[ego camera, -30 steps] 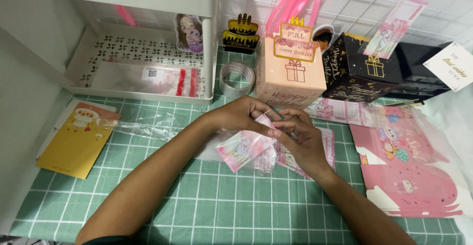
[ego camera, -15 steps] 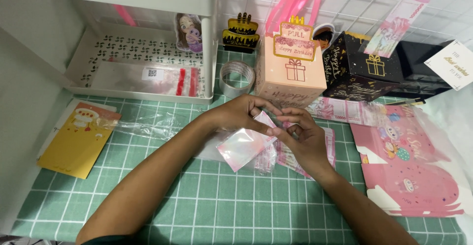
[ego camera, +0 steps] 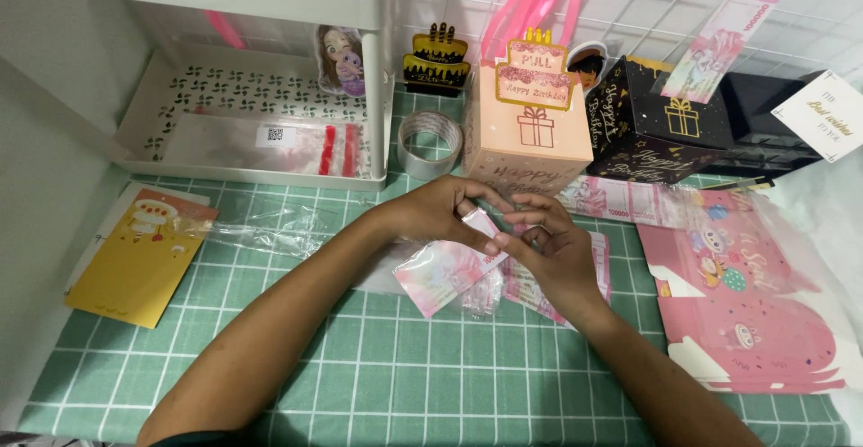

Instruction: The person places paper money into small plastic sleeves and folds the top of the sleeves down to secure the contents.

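My left hand (ego camera: 440,213) and my right hand (ego camera: 548,249) meet over the middle of the green grid mat (ego camera: 404,375). Together they pinch a pink paper note in a clear plastic sleeve (ego camera: 445,272), which hangs down and to the left from my fingertips. More pink notes (ego camera: 598,258) lie flat on the mat under my right hand. A peach gift box (ego camera: 530,132) with a cake-shaped topper stands just behind my hands.
A black gift box (ego camera: 652,123) stands right of the peach one. A tape roll (ego camera: 430,141) sits beside a white shelf tray (ego camera: 243,123). A yellow card (ego camera: 135,258) lies at left, flat pink box sheets (ego camera: 755,294) at right, loose notes (ego camera: 620,200) between.
The sleeved note has been lifted and turned: its free end now hangs lower left from my fingertips. My fingers have shifted slightly along its top edge.
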